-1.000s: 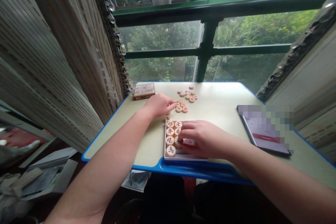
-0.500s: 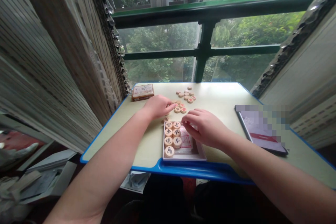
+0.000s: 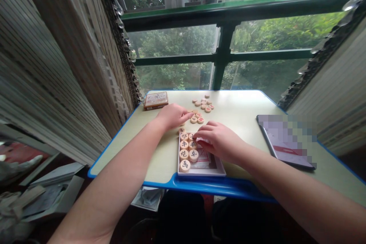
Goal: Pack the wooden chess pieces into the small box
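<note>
A shallow white tray [image 3: 215,169] lies on the cream table with a blue rim [image 3: 243,110]. Several round wooden chess pieces [image 3: 185,166] with black characters sit in two columns at its left side. My right hand [image 3: 220,141] rests over the tray's upper part, fingers curled toward the top pieces; what they pinch is hidden. My left hand [image 3: 171,116] lies on the table beyond the tray, fingertips touching a small cluster of loose pieces [image 3: 197,119]. More loose pieces [image 3: 204,103] lie farther back.
A small brown box lid [image 3: 156,100] lies at the table's far left corner. A dark book or tablet [image 3: 288,145] lies on the right. A bamboo blind [image 3: 57,65] hangs at left, a green-framed window [image 3: 225,53] behind.
My right hand has lifted off the tray's lower middle and moved up to the tray's top row. My left hand has stayed at the loose pieces.
</note>
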### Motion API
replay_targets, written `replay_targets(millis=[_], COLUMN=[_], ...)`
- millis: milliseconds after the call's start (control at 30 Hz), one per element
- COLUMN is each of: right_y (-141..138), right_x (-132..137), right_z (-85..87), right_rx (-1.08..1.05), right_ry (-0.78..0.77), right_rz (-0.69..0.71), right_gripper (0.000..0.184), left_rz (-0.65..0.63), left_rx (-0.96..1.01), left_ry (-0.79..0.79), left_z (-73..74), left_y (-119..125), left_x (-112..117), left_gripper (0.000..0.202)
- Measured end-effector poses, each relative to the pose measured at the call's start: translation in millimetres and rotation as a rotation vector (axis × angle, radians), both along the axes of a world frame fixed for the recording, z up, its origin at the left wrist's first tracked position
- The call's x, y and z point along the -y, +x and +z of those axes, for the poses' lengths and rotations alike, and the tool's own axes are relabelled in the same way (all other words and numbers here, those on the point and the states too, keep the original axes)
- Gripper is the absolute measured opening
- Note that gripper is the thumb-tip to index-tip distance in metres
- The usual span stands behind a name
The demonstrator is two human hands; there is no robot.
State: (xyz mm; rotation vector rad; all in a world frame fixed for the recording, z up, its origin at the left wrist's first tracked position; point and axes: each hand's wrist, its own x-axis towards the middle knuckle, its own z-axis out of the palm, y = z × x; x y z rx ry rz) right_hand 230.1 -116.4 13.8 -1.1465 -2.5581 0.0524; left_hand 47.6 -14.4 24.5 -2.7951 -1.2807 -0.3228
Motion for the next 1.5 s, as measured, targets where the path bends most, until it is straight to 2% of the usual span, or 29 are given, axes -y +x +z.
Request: replay_targets(millis=[600, 767, 867, 933, 967, 1033, 1067, 1100, 1233, 1333, 1500], right_y=[2, 3, 3, 3, 2, 1, 1, 1, 1, 2, 3], right_x=[-3, -4, -5, -4, -4, -4, -4, -4, -5, -6, -7], right_z=[-2.5, -1.8, -1.6, -1.6, -1.7, -2.6, -3.3, -4.1, -6.8, -7.4, -8.2], right_rx=[-0.065, -0.089, -0.109, -0.115, -0.115, -0.113, -0.114, -0.115, -0.136, -0.147, -0.136], right_ry=[0.063, 0.108, 0.124, 0.121, 0.118, 0.111, 0.108, 0.104, 0.085, 0.075, 0.058], right_rz=[0.02, -0.078, -0.087, -0.056, -0.037, -0.002, 0.015, 0.034, 0.081, 0.078, 0.085], right_gripper=[0.017, 0.016, 0.016, 0.017, 0.017, 0.018, 0.018, 0.019, 0.021, 0.021, 0.023], left_rz=[0.018, -0.019, -0.068, -0.093, -0.12, -0.222, -0.253, -0.264, -0.262, -0.279, -0.327], left_rx=[0.024, 0.099, 0.248, 0.355, 0.389, 0.346, 0.293, 0.243, 0.069, -0.005, -0.019], left_ry=[-0.019, -0.035, -0.174, -0.391, -0.549, -0.808, -0.872, -0.896, -0.83, -0.809, -0.799], left_z=[0.8, -3.6, -1.5, 4.6, 8.8, 17.9, 22.0, 25.6, 31.5, 28.8, 22.6], left_y=[-2, -1, 0, -2, -4, -11, -15, -18, -26, -25, -23], left_x=[-2, -3, 1, 4, 6, 8, 9, 9, 8, 6, 2], left_gripper=[0.056, 0.043, 0.028, 0.022, 0.021, 0.022, 0.023, 0.025, 0.034, 0.037, 0.038])
